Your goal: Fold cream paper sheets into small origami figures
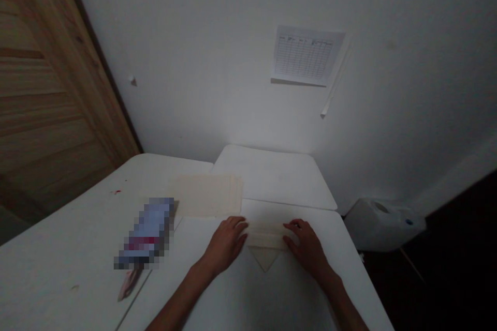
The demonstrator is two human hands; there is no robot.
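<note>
A folded cream sheet (266, 240) lies on the white table in front of me, with a flat band across it and a triangular point toward me. I cannot tell whether it is cloth or paper. My left hand (228, 242) holds its left end, fingers curled with the thumb nearer to me. At the opposite end, my right hand (306, 246) grips the sheet between thumb and bent fingers. Beyond my left hand, a stack of flat cream sheets (205, 194) rests on the table.
A blurred-out bluish object (147, 232) with a pinkish strap (130, 283) lies at left. White tabletops (279, 173) meet at seams against the wall. A printed sheet (306, 56) hangs there. A whitish plastic container (382, 225) stands right of the table; a wooden door (46, 77) is at left.
</note>
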